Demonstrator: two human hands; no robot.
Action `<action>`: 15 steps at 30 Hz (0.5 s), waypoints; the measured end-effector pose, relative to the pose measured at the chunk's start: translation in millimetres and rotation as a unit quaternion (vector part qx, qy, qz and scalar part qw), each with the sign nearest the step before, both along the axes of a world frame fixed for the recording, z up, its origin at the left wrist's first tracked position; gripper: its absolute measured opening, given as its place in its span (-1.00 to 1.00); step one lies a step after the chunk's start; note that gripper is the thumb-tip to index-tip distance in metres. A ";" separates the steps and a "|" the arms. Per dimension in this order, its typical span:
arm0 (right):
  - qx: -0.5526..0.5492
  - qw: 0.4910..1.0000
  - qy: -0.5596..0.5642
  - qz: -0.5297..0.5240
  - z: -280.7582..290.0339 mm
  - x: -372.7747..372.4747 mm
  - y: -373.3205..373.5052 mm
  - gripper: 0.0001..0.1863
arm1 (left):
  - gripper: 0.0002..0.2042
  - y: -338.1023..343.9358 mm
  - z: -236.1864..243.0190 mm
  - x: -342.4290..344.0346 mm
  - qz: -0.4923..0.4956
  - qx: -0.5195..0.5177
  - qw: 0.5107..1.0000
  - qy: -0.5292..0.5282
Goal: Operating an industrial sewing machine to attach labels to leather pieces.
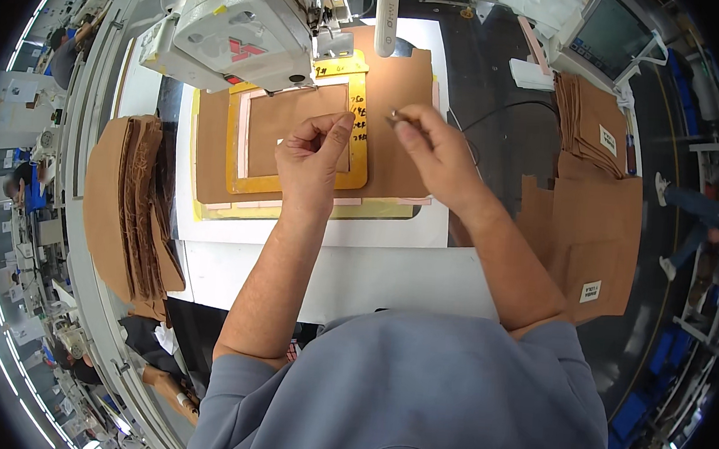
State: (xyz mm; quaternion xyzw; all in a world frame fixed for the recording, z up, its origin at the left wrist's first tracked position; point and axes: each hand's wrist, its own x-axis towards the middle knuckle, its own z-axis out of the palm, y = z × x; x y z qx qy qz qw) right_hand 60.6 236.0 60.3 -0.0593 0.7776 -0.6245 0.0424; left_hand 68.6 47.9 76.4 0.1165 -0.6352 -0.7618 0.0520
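My left hand (314,155) is raised over the yellow template frame (295,188), thumb and forefinger pinched together. Whatever those fingertips hold, if anything, is too small to make out. To its right, my right hand (443,155) grips a small shiny metal piece (395,118) between thumb and fingers; its exact kind is unclear. Under both hands lies a brown fabric panel (393,164), with the yellow frame on top of it. The sewing machine head (239,33) stands just beyond my left hand, its needle area above the frame's far edge.
Stacked brown fabric pieces (119,208) hang at the left. More brown panels (596,233) lie at the right, below a folded brown stack (587,128). A control screen (610,38) stands at the far right. A white handheld device (386,18) hangs beside the machine.
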 end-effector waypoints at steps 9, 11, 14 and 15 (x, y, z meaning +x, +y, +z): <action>-0.211 0.976 -0.023 0.042 -16.4 -15.7 -37.5 -0.73 | -0.93 9.1 0.1 -0.7 0.015 -0.038 0.999 0.024; -0.213 0.975 -0.042 0.042 -12.6 -16.4 -37.5 -0.72 | -0.93 10.7 -2.0 -2.8 0.018 -0.040 0.998 0.034; -0.226 0.972 -0.043 0.037 -11.6 -14.9 -42.0 -0.71 | -0.94 13.9 -1.6 -3.6 0.024 -0.048 0.998 0.042; -0.237 0.971 -0.026 0.031 -12.3 -14.2 -42.8 -0.71 | -0.94 14.9 -1.6 -3.7 0.027 -0.053 0.997 0.040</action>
